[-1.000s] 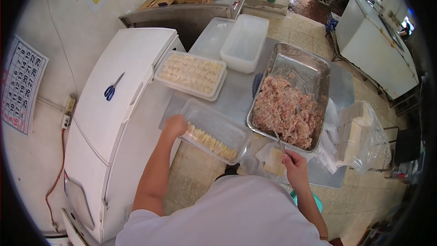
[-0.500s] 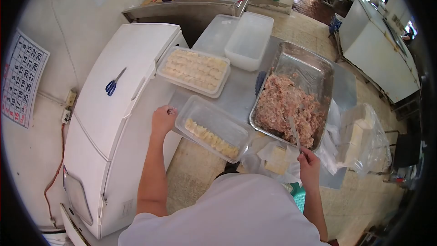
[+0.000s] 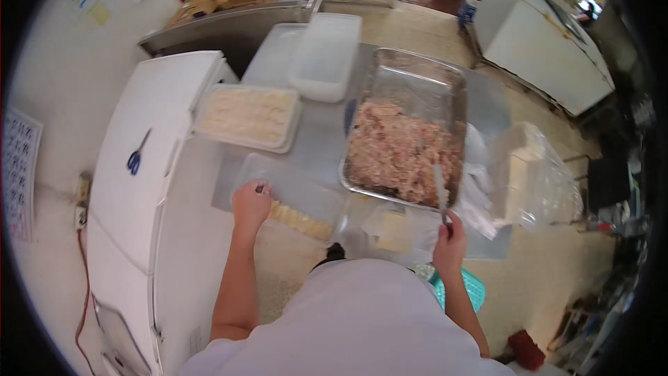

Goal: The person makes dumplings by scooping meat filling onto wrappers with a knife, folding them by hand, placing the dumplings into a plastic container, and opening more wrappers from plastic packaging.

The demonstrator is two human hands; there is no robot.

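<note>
My right hand (image 3: 449, 238) is closed around the handle of a table knife (image 3: 440, 184). Its blade reaches over the near right corner of a metal tray (image 3: 356, 182) holding minced meat (image 3: 403, 146). My left hand (image 3: 252, 202) is closed over the left part of a clear plastic container (image 3: 313, 191); what its fingers pinch, if anything, is too blurred to name. A row of pale yellow dumplings (image 3: 300, 221) lies along the container's near side. Between my hands, a stack of square yellow wrappers (image 3: 394, 231) rests on plastic.
A full container of dumplings (image 3: 247, 117) stands behind the left hand. Beyond it are stacked empty plastic containers (image 3: 323, 56). Scissors (image 3: 138, 153) lie on the white freezer (image 3: 167, 90) at left. A plastic bag with wrapper stacks (image 3: 525, 174) sits at right. A green basket (image 3: 473, 289) is below.
My left hand has moved from beside the container to over its left part. The right hand still holds the knife at the tray's corner. The view has shifted to the right.
</note>
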